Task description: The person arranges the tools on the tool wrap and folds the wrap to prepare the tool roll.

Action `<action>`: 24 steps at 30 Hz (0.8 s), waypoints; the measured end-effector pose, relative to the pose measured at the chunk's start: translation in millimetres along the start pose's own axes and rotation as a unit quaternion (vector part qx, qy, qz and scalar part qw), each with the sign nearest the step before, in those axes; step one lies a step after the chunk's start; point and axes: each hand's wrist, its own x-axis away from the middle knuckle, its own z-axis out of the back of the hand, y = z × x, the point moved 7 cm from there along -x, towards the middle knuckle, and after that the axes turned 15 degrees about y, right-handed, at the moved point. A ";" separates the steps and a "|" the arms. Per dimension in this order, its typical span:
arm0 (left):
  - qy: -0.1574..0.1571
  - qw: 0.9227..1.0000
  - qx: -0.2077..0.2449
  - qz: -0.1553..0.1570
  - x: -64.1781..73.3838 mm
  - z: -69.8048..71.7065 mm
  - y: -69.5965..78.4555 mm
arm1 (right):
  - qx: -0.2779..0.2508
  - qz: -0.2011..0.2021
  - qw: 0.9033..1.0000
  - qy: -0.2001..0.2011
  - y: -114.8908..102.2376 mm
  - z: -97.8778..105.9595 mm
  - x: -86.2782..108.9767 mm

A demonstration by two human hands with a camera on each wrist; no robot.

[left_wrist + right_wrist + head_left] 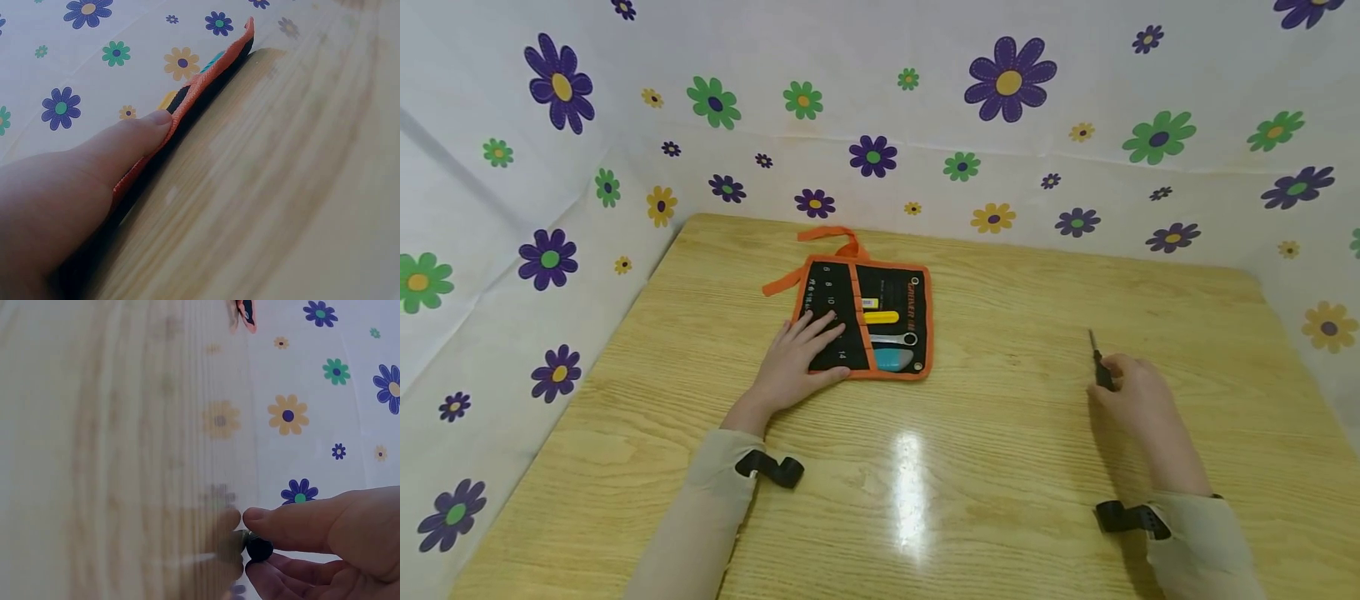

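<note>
A black tool pouch (pixel 891 283) with orange edging lies unfolded on the table. My left hand (pixel 797 358) rests on its numbered pocket side with the fingers spread. In the left wrist view, the thumb (pixel 134 134) lies along the pouch's orange edge (pixel 199 84). From the pockets stick out a yellow handle (pixel 882 317), a ring-ended wrench (pixel 895 339) and a teal tool end (pixel 893 360). Off to the right, my right hand (pixel 1138 400) pinches a screwdriver (pixel 1103 372) by its dark handle. Its thin shaft points away from me. In the right wrist view, the handle's butt (pixel 259 549) shows between thumb and fingers.
Orange tie straps (pixel 831 235) trail from the pouch's far left corner. The wood-grain table (pixel 992 467) spans the space between the hands. A white flower-print cloth (pixel 917 108) stands behind the table and along both sides.
</note>
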 end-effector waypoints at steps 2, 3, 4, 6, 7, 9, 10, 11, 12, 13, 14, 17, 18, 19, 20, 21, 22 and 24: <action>0.000 1.000 -0.001 -0.001 -0.1 0.0 0.3 | 0.001 -0.002 1.000 0.000 0.5 0.2 -0.6; 0.000 1.000 0.000 -0.001 -0.1 0.2 0.5 | 0.001 -0.003 1.000 -0.001 0.8 0.1 -0.9; 0.001 1.000 0.000 -0.001 -0.1 0.4 0.8 | 0.001 -0.003 1.000 0.000 0.8 0.1 -1.2; 0.002 1.000 0.002 -0.001 -0.1 0.9 1.0 | 0.002 -0.002 1.000 0.000 0.9 0.4 -1.9; 0.002 1.000 0.003 -0.001 -0.2 1.0 1.1 | 0.003 -0.001 1.000 0.003 0.4 0.7 -2.4; 0.002 1.000 0.003 0.000 -0.3 1.1 1.1 | 0.002 0.000 1.000 0.004 0.5 1.2 -3.2; 0.002 1.000 0.004 0.001 -0.4 1.0 1.2 | 0.002 0.001 1.000 0.005 0.7 1.5 -3.6; 0.002 1.000 0.004 0.001 -0.5 1.0 1.1 | 0.002 0.002 1.000 0.006 0.9 1.8 -4.1; 0.002 1.000 0.004 0.001 -0.6 0.8 1.1 | 0.000 0.003 1.000 0.007 0.9 2.1 -4.6; 0.002 1.000 0.004 0.001 -0.7 0.7 1.1 | -0.002 0.003 1.000 0.008 0.9 2.3 -5.2; 0.001 1.000 0.005 0.002 -0.8 0.6 1.1 | -0.004 0.003 1.000 0.009 1.2 2.5 -5.8; 0.001 1.000 0.006 0.002 -0.7 0.5 1.1 | -0.016 0.003 1.000 0.014 0.6 3.2 -8.0; 0.000 1.000 0.007 0.002 -0.7 0.5 1.1 | -0.019 0.003 1.000 0.018 -0.1 3.3 -9.0; 0.000 1.000 0.009 0.003 -0.6 0.6 1.1 | -0.020 0.005 0.999 0.025 -0.9 3.7 -10.1; 0.000 1.000 0.009 0.003 -0.6 0.7 1.0 | -0.021 0.008 0.999 0.032 -2.3 4.2 -11.0; -0.001 1.000 0.008 0.003 -0.6 0.7 0.8 | -0.020 0.013 0.999 0.041 -4.3 4.8 -12.0; -0.001 1.000 0.007 0.003 -0.5 0.7 0.7 | -0.018 0.018 0.998 0.053 -6.5 5.3 -13.1; -0.001 1.000 0.006 0.003 -0.6 0.5 0.3 | -0.016 0.032 0.996 0.078 -12.5 6.6 -15.0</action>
